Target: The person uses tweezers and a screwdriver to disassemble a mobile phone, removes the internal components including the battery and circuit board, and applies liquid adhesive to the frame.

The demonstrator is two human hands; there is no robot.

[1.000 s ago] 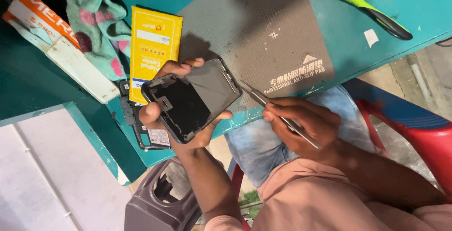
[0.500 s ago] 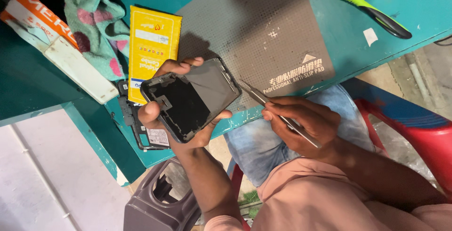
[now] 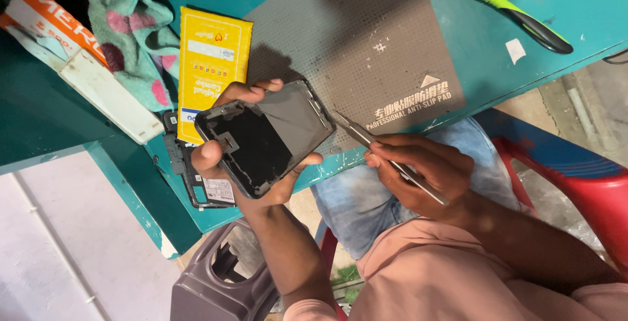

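Over mat [image 3: 366,39]: phone [image 3: 265,138], tweezers [image 3: 386,156].

A black opened phone frame [image 3: 265,139], inner side up and tilted, sits at the frame's centre, with thin pointed metal tweezers [image 3: 386,156] angled just right of it.

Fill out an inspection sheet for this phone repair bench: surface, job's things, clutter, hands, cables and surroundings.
Surface: teal table with a grey mat on it.
Job's things: opened phone, inside facing up, held above the table edge; metal tweezers pointing at its right side.
Clutter: yellow packet, spotted cloth, orange-and-white box, green-handled tool, another phone part under the held phone.
Hands: left hand grips the phone; right hand holds the tweezers.
Cables: nothing seen.
Surroundings: red chair, grey stool.
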